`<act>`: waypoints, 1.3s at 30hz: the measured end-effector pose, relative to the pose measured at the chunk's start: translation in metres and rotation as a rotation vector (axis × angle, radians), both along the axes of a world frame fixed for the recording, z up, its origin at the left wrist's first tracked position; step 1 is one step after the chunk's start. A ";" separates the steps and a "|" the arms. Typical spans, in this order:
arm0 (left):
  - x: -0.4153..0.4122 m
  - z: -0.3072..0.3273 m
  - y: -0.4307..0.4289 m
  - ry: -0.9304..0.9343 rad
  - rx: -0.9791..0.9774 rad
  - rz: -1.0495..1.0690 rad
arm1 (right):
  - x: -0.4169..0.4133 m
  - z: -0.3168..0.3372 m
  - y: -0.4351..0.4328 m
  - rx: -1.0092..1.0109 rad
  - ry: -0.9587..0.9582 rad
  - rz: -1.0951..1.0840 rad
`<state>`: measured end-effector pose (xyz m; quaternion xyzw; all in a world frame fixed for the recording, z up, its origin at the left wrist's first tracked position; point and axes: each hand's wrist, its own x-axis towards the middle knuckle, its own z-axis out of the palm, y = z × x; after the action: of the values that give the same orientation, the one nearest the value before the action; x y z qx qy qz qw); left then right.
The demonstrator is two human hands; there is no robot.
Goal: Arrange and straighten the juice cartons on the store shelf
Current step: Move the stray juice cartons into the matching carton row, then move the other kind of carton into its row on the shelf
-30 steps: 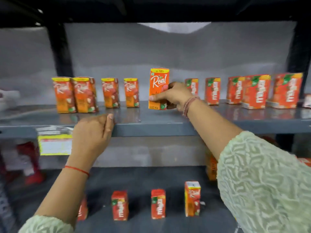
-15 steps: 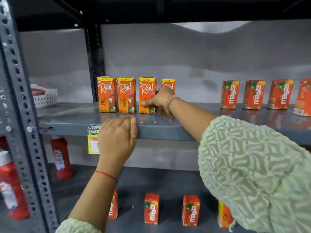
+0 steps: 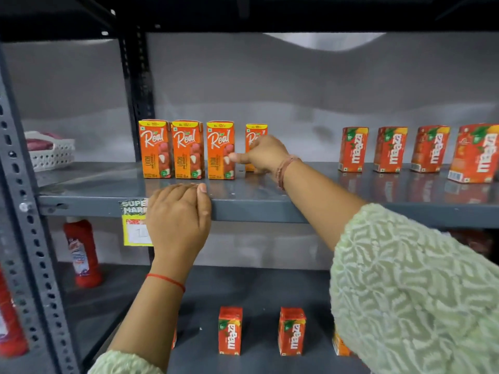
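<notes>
Right hand (image 3: 261, 155) reached over the shelf (image 3: 270, 209), fingers wrapped on the fourth Real carton (image 3: 255, 130), set back of three Real cartons (image 3: 186, 149) aligned near the left front edge. Left hand (image 3: 179, 220) lay loosely curled, flat on that edge. Advisable: slide the carton forward, flush. Cartons: rigid, glossy, box-shaped; shelf: smooth painted metal.

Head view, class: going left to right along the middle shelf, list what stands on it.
White basket → three Real cartons in a row → a fourth Real carton behind the right hand → four Maaza cartons.
</notes>
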<state>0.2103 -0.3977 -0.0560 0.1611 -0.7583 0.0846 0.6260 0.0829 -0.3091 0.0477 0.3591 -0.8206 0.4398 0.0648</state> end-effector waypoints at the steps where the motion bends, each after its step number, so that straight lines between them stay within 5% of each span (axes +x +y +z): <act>1: -0.005 0.000 0.008 0.018 -0.008 0.000 | -0.004 -0.001 0.017 -0.075 0.065 -0.021; 6: -0.044 -0.001 0.075 0.001 -0.104 -0.087 | -0.020 -0.021 0.133 -0.326 0.563 -0.120; 13: -0.115 0.006 0.212 -0.053 -0.153 -0.220 | -0.064 -0.048 0.271 -0.525 0.732 -0.338; 20: -0.183 0.008 0.331 -0.131 -0.156 -0.291 | -0.123 -0.048 0.393 -0.473 0.801 -0.515; 33: -0.210 -0.001 0.367 -0.033 -0.134 -0.261 | -0.227 -0.015 0.514 -0.029 0.273 -1.259; 39: -0.208 -0.001 0.368 0.024 -0.122 -0.225 | -0.243 -0.024 0.540 0.123 0.078 -1.075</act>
<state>0.0018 -0.0292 -0.0569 0.0375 -0.7576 0.0580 0.6491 -0.1599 0.2309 0.0233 -0.0919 -0.9099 0.2823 0.2898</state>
